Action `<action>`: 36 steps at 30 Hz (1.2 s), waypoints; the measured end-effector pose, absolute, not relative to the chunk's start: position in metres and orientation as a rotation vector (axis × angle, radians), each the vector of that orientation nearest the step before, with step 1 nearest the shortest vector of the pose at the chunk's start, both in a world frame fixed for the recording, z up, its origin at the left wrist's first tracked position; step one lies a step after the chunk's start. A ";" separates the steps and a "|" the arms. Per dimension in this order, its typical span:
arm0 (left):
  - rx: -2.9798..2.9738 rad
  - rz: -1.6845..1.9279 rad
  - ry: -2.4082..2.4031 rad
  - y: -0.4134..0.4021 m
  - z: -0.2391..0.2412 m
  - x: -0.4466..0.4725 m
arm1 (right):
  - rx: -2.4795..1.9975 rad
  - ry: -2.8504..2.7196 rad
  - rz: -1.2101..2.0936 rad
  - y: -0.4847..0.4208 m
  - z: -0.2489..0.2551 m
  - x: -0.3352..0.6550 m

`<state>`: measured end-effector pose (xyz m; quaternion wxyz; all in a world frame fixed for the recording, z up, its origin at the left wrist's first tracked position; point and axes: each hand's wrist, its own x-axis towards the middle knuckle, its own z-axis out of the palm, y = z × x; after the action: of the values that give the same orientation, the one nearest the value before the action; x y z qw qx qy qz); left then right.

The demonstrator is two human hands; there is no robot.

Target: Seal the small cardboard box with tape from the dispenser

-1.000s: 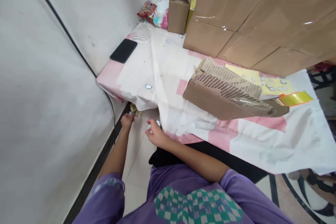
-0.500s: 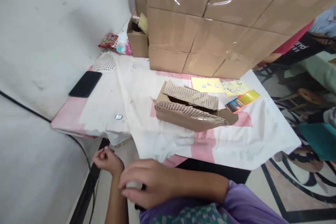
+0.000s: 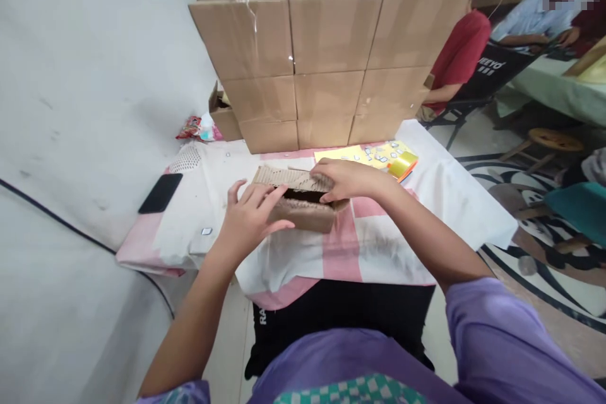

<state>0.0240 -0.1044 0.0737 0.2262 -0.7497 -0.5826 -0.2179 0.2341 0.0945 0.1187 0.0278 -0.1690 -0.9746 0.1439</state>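
Observation:
A small brown cardboard box [image 3: 307,219] with torn, corrugated flaps sits on the cloth-covered table, its top opening facing up. My left hand [image 3: 250,218] is open at the box's left end, with spread fingers over the near flap and the thumb along the front. At the right end, my right hand [image 3: 348,180] arches over the opening. Its fingertips are by the far flap [image 3: 284,175] and its thumb is near the front edge, with a gap between them. Both hands appear to touch the box; neither shows anything held. The box's inside is dark.
A tall wall of taped cardboard boxes [image 3: 326,91] stands at the back. Yellow paper [image 3: 341,153] with small stickers and an orange-yellow packet [image 3: 403,165] lie right. A black phone [image 3: 161,193], white mesh piece [image 3: 185,159] and small sticker [image 3: 206,231] lie left. People sit beyond.
Both hands have come up from my lap, where my arms were crossed, to the cardboard box. The view has tilted up, so more of the room behind the box wall shows.

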 end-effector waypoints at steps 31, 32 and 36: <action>-1.993 -1.593 -1.988 0.014 0.056 0.068 | -0.812 -1.706 1.135 0.111 0.050 0.296; -2.021 -1.624 -2.018 0.018 0.056 0.074 | -0.781 -1.666 1.122 0.105 0.046 0.299; -2.175 -1.686 -2.159 0.023 0.052 0.094 | -0.689 -1.669 0.962 0.082 0.030 0.301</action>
<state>0.0941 0.0226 0.0519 -0.1774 -0.6119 -0.6075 -0.4744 0.3006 0.0816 0.0302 0.5206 -0.2875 -0.6965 0.4015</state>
